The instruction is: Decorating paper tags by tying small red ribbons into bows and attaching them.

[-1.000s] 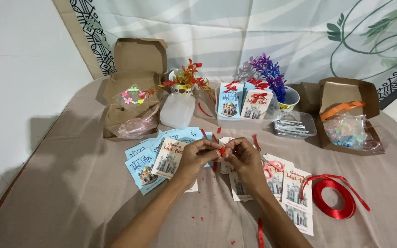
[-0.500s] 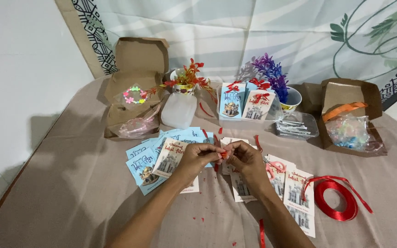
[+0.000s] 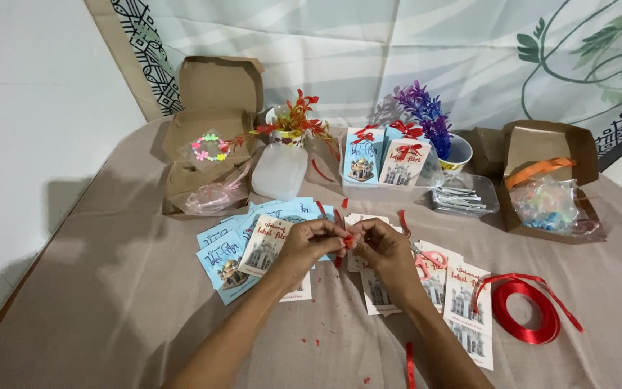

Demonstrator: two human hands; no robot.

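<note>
Up Close: Two Hands on a Scrap of Red Ribbon

Right at the middle of the cloth-covered worktop (image 3: 109,288), the left hand (image 3: 309,243) and the right hand (image 3: 381,248) meet, fingers pressed together around a small piece of red ribbon (image 3: 348,240). It is glossy, narrow and satin-like, held just above the cards (its exact shape is too small to tell). The left hand also holds a cream card (image 3: 264,246) printed with a domed building. Under and beside the hands lie flat rectangular paper cards, pale blue (image 3: 224,259) on the left, cream (image 3: 466,302) on the right. A loose coil of shiny red ribbon (image 3: 525,311) rests near the right forearm. Farther back stand open brown cardboard boxes (image 3: 210,130), a clear plastic tray (image 3: 464,196), and spiky red (image 3: 298,119) and purple (image 3: 420,108) artificial plants.
</note>
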